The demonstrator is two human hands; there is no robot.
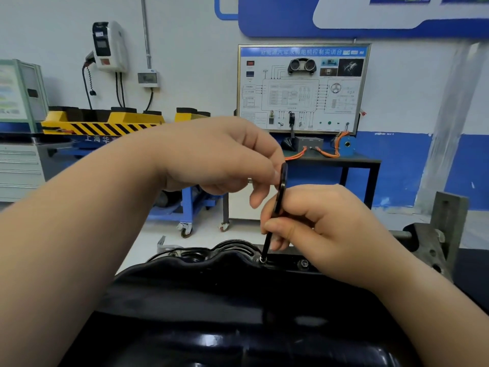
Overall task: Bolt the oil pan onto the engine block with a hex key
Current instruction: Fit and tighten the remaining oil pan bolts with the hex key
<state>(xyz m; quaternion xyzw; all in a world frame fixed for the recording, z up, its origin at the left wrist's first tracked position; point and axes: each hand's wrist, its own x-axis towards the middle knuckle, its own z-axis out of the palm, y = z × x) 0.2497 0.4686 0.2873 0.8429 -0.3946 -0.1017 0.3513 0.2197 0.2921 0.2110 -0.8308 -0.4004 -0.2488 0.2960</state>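
Your left hand (222, 157) pinches the top of the key (281, 186); your right hand (317, 221) grips its shaft lower down. The tip meets a bolt (262, 259) on the pan (211, 300) rim at 1 o'clock, seemingly seated. A second bolt (303, 264) lies at its 3 o'clock.

We face a white wall (185, 62) with a blue band (402, 168) low on the right. A charger box (109, 46) hangs far left. At centre a wiring board (304, 88) stands on a dark table (344, 161). A yellow-and-black platform (105, 124) sits left, above pale floor (206, 234).
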